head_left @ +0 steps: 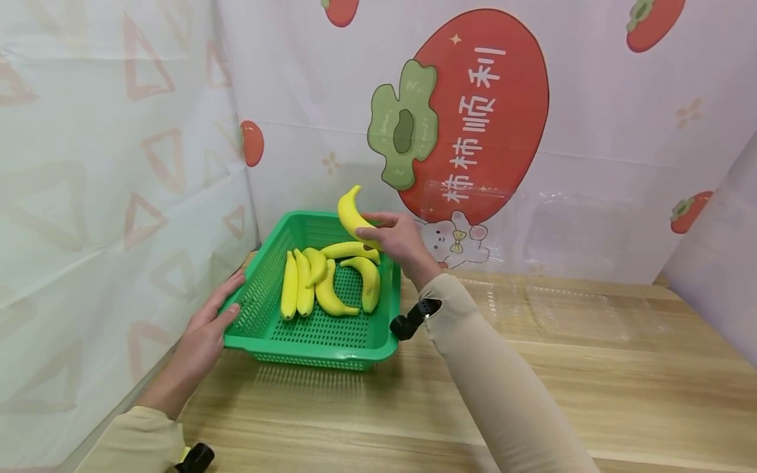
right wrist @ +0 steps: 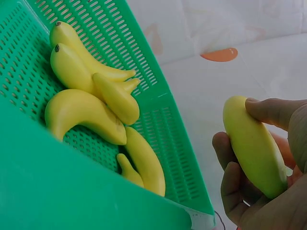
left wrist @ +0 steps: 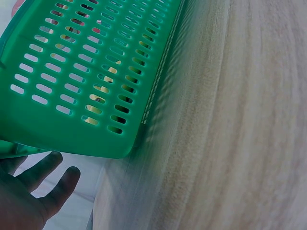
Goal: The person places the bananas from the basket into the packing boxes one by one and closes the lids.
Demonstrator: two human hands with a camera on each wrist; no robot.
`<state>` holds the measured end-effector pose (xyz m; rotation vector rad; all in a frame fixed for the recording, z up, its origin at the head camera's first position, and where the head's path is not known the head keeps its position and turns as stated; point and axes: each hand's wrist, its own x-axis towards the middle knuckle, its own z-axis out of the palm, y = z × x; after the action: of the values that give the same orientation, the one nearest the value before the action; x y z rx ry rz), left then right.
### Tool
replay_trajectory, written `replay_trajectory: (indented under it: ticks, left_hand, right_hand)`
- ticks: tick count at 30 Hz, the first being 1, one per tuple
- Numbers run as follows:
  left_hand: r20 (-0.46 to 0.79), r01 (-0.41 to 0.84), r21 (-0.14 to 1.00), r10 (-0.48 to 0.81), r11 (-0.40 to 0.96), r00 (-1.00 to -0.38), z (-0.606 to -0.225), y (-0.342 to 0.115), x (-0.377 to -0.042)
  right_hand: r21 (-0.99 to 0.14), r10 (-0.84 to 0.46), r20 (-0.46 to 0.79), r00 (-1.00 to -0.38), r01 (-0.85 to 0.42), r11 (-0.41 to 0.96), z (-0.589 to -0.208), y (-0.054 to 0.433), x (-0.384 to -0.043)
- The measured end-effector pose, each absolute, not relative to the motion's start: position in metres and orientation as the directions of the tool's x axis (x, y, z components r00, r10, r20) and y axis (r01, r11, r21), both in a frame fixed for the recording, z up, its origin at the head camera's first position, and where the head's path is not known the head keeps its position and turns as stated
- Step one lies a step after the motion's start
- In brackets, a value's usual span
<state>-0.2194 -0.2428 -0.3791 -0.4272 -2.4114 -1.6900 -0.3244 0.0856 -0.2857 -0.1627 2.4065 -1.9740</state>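
Note:
In the head view my right hand [head_left: 402, 240] holds a yellow banana [head_left: 353, 213] above the far right corner of a green plastic basket [head_left: 384, 351]. The right wrist view shows thumb and fingers around this banana [right wrist: 254, 148], its tip pointing up. My left hand [head_left: 204, 328] touches the basket's left rim, thumb near the edge. In the left wrist view, two outstretched fingers of the left hand [left wrist: 36, 191] show beside the basket's perforated wall [left wrist: 79, 62]. Several bananas [head_left: 332, 292] lie inside the basket, some side by side at its left, others at its right and back.
The basket stands on a wood-grain table [head_left: 473, 394]. Clear plastic trays [head_left: 576, 312] are on the table toward the back right. A printed white sheet [head_left: 307, 85] hangs behind, and a patterned sheet [head_left: 100, 197] rises close along the left.

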Motion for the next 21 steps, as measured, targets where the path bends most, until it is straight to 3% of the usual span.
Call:
replay_trajectory:
  ticks: [11, 21]
  left_hand:
    - [0.306, 0.334, 0.892, 0.138, 0.306, -0.942, -0.378, -0.243, -0.22]
    - [0.313, 0.34, 0.892, 0.138, 0.297, -0.94, -0.379, -0.243, -0.22]
  right_hand:
    - [-0.97, -0.081, 0.024, -0.996, -0.043, 0.24, -0.292, 0.098, -0.323]
    - [-0.981, -0.094, 0.043, -0.995, -0.06, 0.187, -0.304, 0.109, -0.316]
